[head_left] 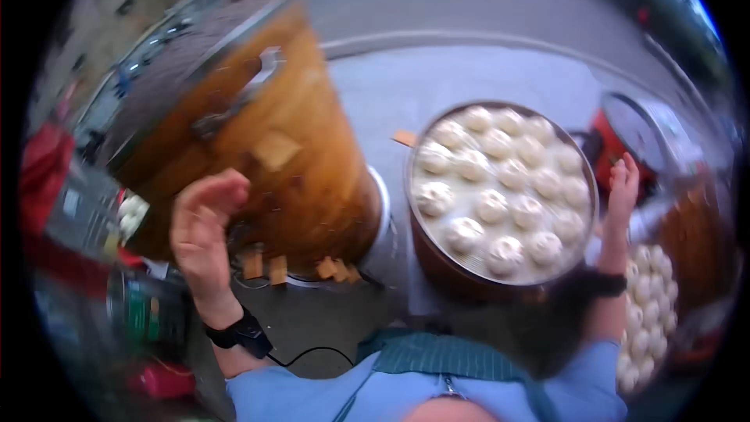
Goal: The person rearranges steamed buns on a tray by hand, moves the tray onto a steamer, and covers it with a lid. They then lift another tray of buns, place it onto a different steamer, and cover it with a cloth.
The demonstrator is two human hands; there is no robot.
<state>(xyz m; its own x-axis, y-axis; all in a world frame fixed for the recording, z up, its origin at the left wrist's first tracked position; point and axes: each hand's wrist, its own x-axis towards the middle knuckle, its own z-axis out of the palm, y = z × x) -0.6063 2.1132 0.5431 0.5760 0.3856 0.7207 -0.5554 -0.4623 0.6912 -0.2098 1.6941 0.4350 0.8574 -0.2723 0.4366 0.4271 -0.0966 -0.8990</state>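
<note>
My left hand is raised in front of a tall stack of brown wooden steamers. Its fingers bend loosely, and nothing shows in them. To the right of the stack stands a round steamer with a metal rim, holding several white pleated buns with gaps between them. Beyond that steamer's right side my right hand is lifted, palm inward, fingers extended and holding nothing. A dark band wraps each wrist. Blur softens both hands and the stack.
A pale table lies under the steamers, with a road behind it. A red pot stands at the right. More white buns sit below it, near my right forearm. Small wooden blocks lie by the stack's base.
</note>
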